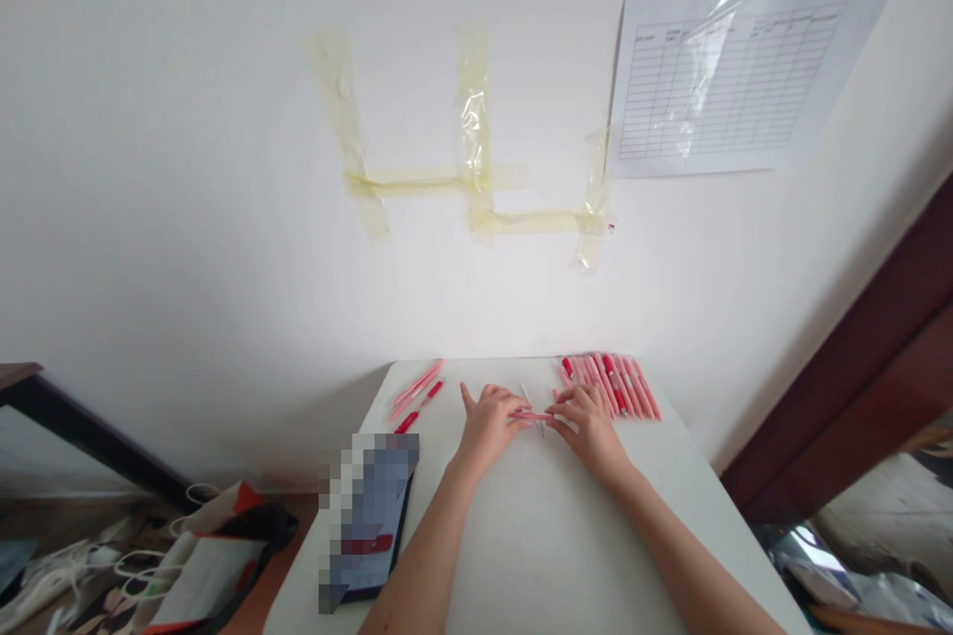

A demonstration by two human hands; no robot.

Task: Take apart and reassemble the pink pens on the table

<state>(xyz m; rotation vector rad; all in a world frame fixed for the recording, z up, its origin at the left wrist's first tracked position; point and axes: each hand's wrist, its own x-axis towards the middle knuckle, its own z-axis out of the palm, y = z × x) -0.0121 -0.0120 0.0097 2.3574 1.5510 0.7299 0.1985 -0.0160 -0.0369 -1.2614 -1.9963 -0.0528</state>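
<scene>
Fingers [515, 405] of left hand [487, 429] and right hand [588, 427] closed, apparently pinching a pink pen [530, 415] between them; long axis crosswise, running left to right, neither hand clearly nearer. Thin pale rod [533, 407] crossing it; pen row [611, 385] beyond right hand.

Makeshift workroom, white table [551, 546], white wall [186, 169], taped-up ruled form [726, 84]

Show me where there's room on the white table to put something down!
The biggest bare patch of white tabletop lies between the two bare forearms, below the left hand and right hand. A narrower patch lies between the left hand and the dark blurred tablet. The far edge is crowded by the row of pink-and-red pens.
</scene>
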